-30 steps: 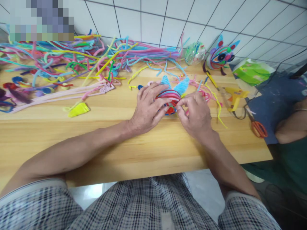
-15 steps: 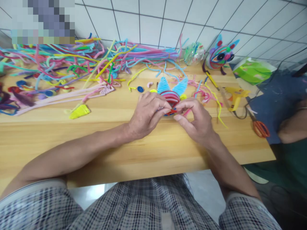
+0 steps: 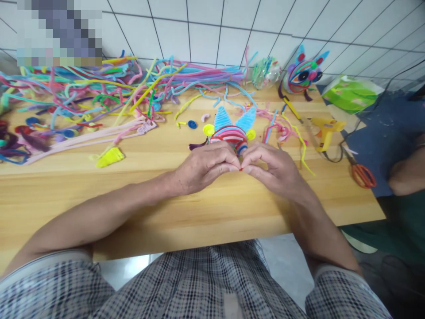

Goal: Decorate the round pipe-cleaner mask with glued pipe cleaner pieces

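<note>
Between the fingertips of both hands is a small piece of red pipe cleaner (image 3: 241, 169), mostly covered by the fingers. My left hand (image 3: 210, 166) pinches it from one side and my right hand (image 3: 270, 166) pinches it from the other, the tips nearly meeting. Just behind them on the table stands a striped pipe-cleaner animal head (image 3: 229, 131) with two blue pointed ears (image 3: 223, 117), yellow discs at its sides and a dark tassel (image 3: 197, 145). My hands hide its lower part.
Loose pipe cleaners (image 3: 206, 73) pile along the wall. A finished-looking animal head (image 3: 303, 77), a green packet (image 3: 351, 94), a yellow glue gun (image 3: 327, 130) and orange-handled scissors (image 3: 363, 176) lie to the right. Another person's arm (image 3: 407, 175) is at the right edge.
Both hands have come down and nearer to me, off the animal head's front, with the red piece between them. More of the head and its tassel now shows.
</note>
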Available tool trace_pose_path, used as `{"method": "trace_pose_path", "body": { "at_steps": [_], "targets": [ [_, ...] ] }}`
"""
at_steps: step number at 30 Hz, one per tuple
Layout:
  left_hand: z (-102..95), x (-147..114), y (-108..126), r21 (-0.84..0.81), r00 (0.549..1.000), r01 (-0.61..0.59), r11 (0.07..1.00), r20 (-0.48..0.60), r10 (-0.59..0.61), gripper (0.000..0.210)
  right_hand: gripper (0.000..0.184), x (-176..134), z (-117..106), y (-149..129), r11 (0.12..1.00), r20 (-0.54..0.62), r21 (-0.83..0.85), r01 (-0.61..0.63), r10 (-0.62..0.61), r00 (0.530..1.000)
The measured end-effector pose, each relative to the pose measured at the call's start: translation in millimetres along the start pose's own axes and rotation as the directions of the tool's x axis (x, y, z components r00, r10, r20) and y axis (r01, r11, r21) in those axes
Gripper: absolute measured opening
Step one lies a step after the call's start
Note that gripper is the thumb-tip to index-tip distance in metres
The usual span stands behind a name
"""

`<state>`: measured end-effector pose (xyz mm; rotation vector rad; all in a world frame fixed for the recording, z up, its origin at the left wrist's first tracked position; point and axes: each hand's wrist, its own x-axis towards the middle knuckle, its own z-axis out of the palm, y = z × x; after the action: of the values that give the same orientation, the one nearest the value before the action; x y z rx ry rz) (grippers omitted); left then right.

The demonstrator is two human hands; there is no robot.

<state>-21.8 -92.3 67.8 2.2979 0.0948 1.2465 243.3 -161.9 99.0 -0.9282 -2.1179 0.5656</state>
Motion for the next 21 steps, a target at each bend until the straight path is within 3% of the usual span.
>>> {"method": "trace_pose_path", "body": {
  "at_steps": [6, 10, 16, 21],
  "targets": [
    [-4.2, -0.3, 3.8, -0.111, 0.993, 0.035, 0.993, 0.115, -0.022, 0.018, 0.015, -1.2, -5.7, 0.5, 0.997, 0.085, 0.070, 0.023, -0.029, 0.996],
    [-7.5, -0.5, 5.6, -0.097, 0.983, 0.049, 0.994, 0.181, -0.031, 0.023, 0.015, -1.6, -5.9, 0.5, 0.996, 0.100, 0.088, 0.003, -0.011, 0.995],
    [-8.1, 4.2, 4.6, -0.028, 0.992, 0.002, 1.000, 0.124, 0.001, 0.021, 0.033, 0.5, -3.9, 0.7, 0.988, 0.006, 0.135, -0.073, 0.072, 0.997],
    [-8.6, 4.8, 4.3, -0.010, 0.998, -0.015, 1.000, 0.065, 0.016, 0.028, 0.033, 0.5, 0.3, 3.8, 0.987, -0.062, 0.151, -0.050, 0.059, 0.996]
  ]
}}
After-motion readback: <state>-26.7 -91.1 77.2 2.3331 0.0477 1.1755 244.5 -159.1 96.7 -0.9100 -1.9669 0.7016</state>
